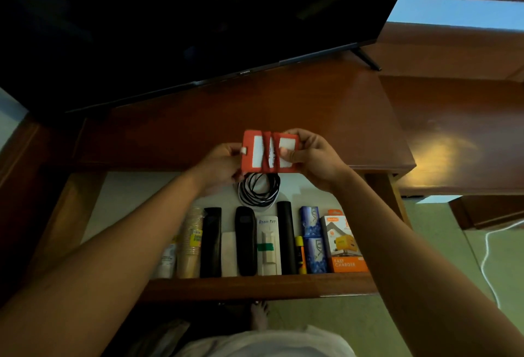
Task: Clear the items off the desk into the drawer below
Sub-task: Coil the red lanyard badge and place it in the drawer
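Both hands hold a red card holder [269, 152] with white panels above the desk's front edge. My left hand [219, 168] grips its left side and my right hand [309, 158] pinches its right side, thumb on the front. Below them the open drawer [255, 285] holds a coiled black cable [259, 189], black remotes [245, 240], a white remote [268, 246], a stack of paper cups [191, 243], blue packets [312, 239] and an orange charger box [344, 241], laid side by side. The wooden desk top [198, 127] lies behind the hands.
A dark television [170, 22] stands on the back of the desk, one foot at the right [367, 59]. A lower wooden surface [459, 135] extends to the right. A white cord [487, 257] runs across the green floor. My bare foot [259, 314] is under the drawer.
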Demonstrator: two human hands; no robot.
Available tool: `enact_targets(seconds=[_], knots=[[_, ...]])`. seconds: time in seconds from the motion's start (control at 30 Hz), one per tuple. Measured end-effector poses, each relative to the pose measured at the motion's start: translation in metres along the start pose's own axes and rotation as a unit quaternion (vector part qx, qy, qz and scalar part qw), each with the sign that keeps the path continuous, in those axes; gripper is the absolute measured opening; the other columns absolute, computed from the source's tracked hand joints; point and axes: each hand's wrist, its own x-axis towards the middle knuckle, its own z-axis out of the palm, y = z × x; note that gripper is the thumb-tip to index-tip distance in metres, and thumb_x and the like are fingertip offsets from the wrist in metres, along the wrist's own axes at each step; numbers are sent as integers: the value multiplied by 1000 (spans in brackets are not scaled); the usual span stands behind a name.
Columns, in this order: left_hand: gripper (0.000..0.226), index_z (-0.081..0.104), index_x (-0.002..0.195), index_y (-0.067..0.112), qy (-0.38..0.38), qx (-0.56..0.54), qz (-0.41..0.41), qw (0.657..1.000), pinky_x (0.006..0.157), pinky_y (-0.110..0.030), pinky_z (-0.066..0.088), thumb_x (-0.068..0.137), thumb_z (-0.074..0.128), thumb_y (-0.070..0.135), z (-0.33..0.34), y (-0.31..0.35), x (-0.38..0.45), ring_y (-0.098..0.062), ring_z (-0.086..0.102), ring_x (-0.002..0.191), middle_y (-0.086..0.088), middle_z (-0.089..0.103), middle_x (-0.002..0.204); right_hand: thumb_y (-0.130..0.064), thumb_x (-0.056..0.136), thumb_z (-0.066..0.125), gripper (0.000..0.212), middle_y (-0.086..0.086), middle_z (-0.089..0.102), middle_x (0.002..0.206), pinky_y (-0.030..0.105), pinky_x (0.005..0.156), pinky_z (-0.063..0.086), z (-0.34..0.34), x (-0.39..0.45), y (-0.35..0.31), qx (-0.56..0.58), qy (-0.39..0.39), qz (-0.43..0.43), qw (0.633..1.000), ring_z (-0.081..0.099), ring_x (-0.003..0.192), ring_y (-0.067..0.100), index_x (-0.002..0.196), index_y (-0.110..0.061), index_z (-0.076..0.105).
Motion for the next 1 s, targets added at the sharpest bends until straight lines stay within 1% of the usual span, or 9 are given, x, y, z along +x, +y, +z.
enact_targets(seconds=[0.07,0.23,0.33,0.47,0.57,0.67,0.87,0.93,1.0], knots=[[17,67,97,16,38,-77,-26,996,53,-19,39,99,54,6,17,-7,-4,-9,44,59,1,65,73,-4,82,70,30,12,70,103,51,89,56,1,2,2,56,60,0,997,68,96,30,110,-10,62],[16,68,111,6,74,-67,-25,995,64,-23,50,100,57,11,46,-26,-8,-12,55,68,-3,69,85,-1,92,63,28,14,67,108,41,73,60,8,3,8,24,182,18,983,70,94,27,119,-3,55],[13,72,103,16,109,-7,-4,994,76,-31,56,97,62,11,52,-32,-8,-16,65,82,-5,74,92,0,94,61,21,13,66,109,35,71,60,12,0,17,-2,216,13,976,70,94,25,113,-6,52],[22,74,112,12,124,148,68,979,83,-24,53,90,73,15,54,-28,-14,-8,69,87,3,75,99,-5,95,61,20,5,65,107,31,75,59,12,-3,28,-150,248,-11,957,69,98,20,111,-14,53],[21,76,110,13,112,287,159,938,82,-19,50,89,73,16,51,-16,-20,-5,66,87,8,73,97,-5,91,64,23,0,67,100,33,76,60,13,-3,33,-293,230,-55,926,68,90,15,108,-17,55],[18,76,107,13,83,395,244,882,83,-28,52,90,71,12,42,-6,-18,-10,61,85,4,70,96,-7,91,66,22,-5,66,95,21,67,56,15,-5,29,-336,188,-54,921,67,82,7,107,-19,57],[17,70,99,10,75,505,328,794,73,-43,53,83,77,12,26,-5,-10,-22,57,87,-5,67,94,-3,91,67,24,7,65,101,23,70,56,14,-10,24,-253,116,-15,960,68,87,16,109,-14,57],[29,68,103,12,94,540,350,760,77,-43,51,78,82,19,26,-5,-10,-24,56,91,-5,66,100,-2,91,67,25,7,65,101,22,69,55,14,-12,23,-245,102,-3,964,68,86,14,110,-12,55],[54,62,120,18,129,562,327,748,87,-41,43,73,85,32,25,-4,-10,-26,53,105,-4,59,115,-1,90,67,27,8,65,100,22,69,55,12,-14,24,-246,97,9,964,68,84,14,111,-11,54]])
